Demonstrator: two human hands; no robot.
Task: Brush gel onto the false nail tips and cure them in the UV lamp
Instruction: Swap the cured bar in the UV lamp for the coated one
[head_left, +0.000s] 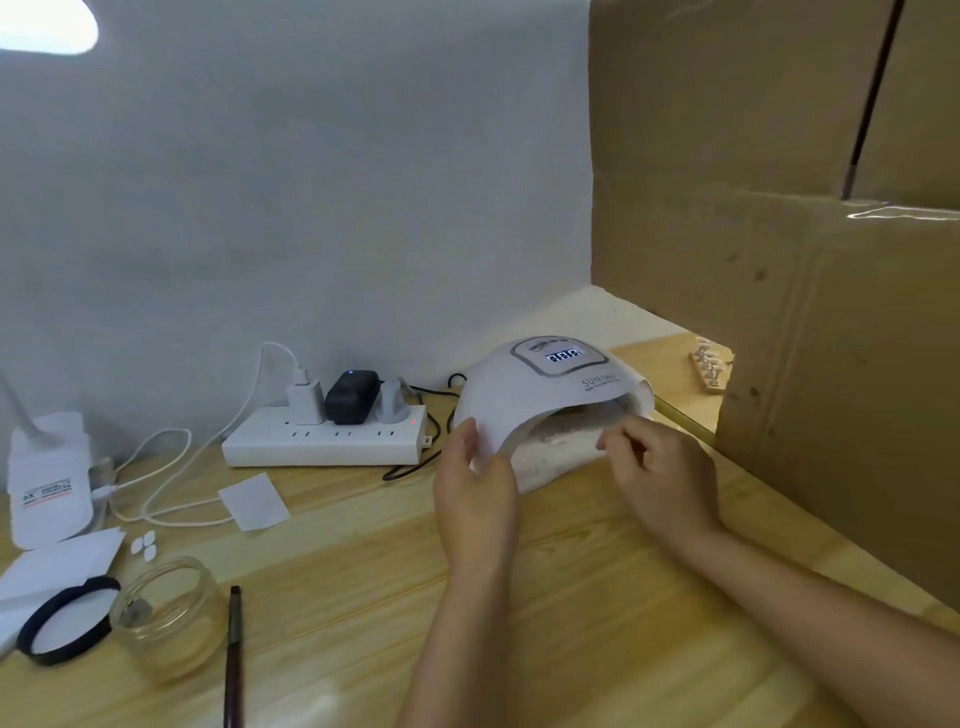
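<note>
Fingers of my left hand (475, 486) pinch the UV lamp (553, 402) at its rim to steady it; my right hand (657, 475), fingers curled, nothing visibly held, waits at the opening. Loose nail tips (144, 544) lie far left.

Bare table (597, 597) near the lamp (550, 395) opening, both hands (475, 499) crowding it, cardboard wall (831, 364) close right, power strip (324, 441) left, jar (166, 618) and brush (235, 649) near left
</note>
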